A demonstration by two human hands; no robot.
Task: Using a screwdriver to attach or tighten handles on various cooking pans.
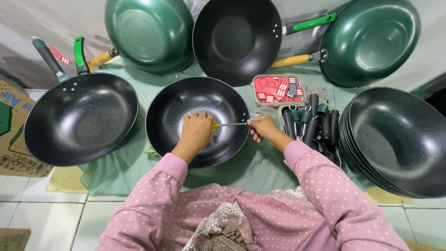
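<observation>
The person sits over a handle-less black speckled wok lying on a pale green cloth, and the step in hand looks like screwing a fitting onto the wok's right rim. The left hand is inside the bowl, its grip closed around the yellow handle of a screwdriver, whose thin shaft runs level toward the rim. The right hand is at that rim, fingers pinched shut on something small at the screwdriver's tip; what it is cannot be made out. The next move, as I judge it, calls for keeping the tip seated while the shaft turns and holding the wok from sliding on the cloth. The wok is round and deep, with a glossy dark coating flecked with pale specks. Just right of it lies a pile of black handles, behind them a clear tray of red-and-white tags, and at far right a stack of black woks. A finished black wok with a dark handle sits to the left; two green woks and another black one lean at the back.
</observation>
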